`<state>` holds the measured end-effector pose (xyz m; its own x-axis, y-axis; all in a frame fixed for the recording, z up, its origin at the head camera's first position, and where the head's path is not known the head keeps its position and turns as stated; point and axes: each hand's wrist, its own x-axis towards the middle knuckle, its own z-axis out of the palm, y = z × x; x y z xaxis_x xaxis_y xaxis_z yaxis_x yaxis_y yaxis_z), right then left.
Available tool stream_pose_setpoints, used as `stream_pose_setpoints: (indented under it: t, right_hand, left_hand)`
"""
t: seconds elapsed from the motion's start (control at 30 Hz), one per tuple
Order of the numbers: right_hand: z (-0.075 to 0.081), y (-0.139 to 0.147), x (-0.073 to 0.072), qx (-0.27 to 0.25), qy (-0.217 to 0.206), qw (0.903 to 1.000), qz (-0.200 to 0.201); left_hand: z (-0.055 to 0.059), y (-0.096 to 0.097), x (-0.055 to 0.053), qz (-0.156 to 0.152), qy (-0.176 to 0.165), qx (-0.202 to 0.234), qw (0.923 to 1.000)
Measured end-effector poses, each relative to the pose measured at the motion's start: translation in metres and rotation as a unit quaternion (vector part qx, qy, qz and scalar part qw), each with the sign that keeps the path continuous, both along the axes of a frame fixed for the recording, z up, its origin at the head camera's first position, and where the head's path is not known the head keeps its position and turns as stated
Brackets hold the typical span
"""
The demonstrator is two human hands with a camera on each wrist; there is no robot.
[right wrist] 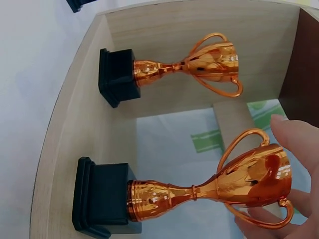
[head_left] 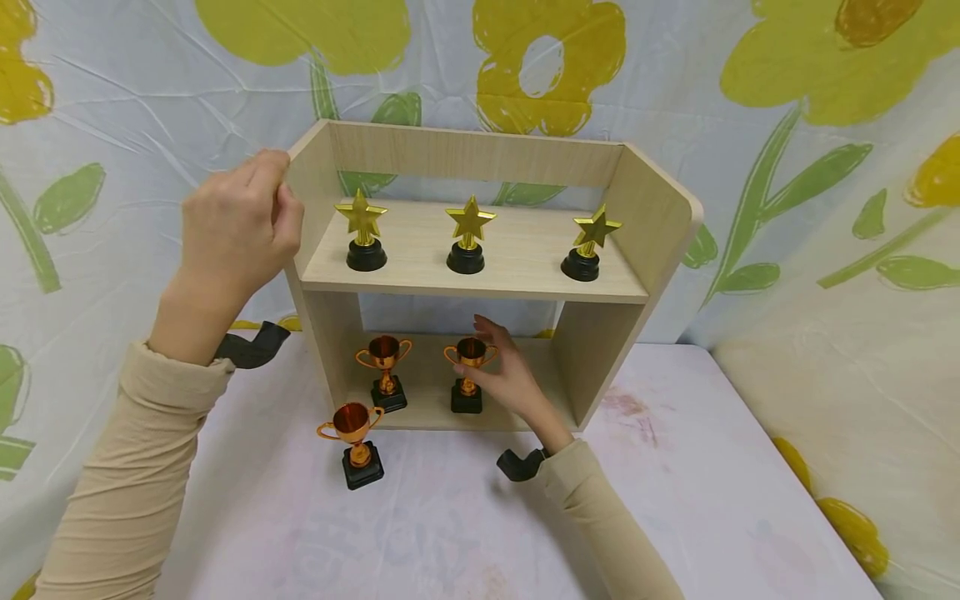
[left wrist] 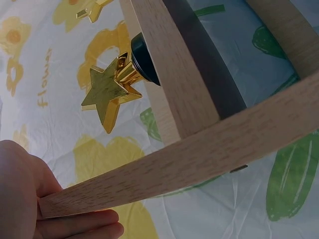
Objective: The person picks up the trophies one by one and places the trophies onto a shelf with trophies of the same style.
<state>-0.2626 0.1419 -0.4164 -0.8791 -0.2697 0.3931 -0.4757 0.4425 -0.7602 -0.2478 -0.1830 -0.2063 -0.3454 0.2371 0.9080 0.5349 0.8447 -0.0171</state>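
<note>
My left hand (head_left: pixel 236 218) grips the top corner of the left side panel of a light wooden shelf (head_left: pixel 480 287); in the left wrist view, its fingers (left wrist: pixel 79 225) lie along one side of that panel. My right hand (head_left: pixel 513 377) is around the bowl of a copper-coloured trophy cup (head_left: pixel 468 354) standing upright on the lower shelf board. Thumb and fingers are spread about this cup, with a gap visible in the right wrist view (right wrist: pixel 299 149). To its left stands a second copper trophy cup (head_left: pixel 385 354). A third trophy cup (head_left: pixel 352 423) is on the table before the shelf.
The upper board bears three gold star trophies: left (head_left: pixel 362 225), middle (head_left: pixel 469 227) and right (head_left: pixel 592 233). The shelf's right side panel (head_left: pixel 660 208) rises beside the right one. A flowered cloth (head_left: pixel 555 67) hangs behind, and a pale cloth covers the table (head_left: pixel 435 533).
</note>
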Motion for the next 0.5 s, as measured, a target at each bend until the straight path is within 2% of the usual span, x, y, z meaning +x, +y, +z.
stream_pose_setpoints:
  t: [0.17, 0.5]
  right_hand:
    - [0.005, 0.0, 0.005, 0.008, -0.011, 0.9999, -0.009]
    - [0.014, -0.002, 0.013, 0.016, 0.038, 0.9991, -0.003]
  left_hand:
    - [0.0, 0.0, 0.0, 0.002, 0.0, -0.001, 1.0]
    - [0.0, 0.001, 0.001, 0.004, -0.004, -0.001, 1.0]
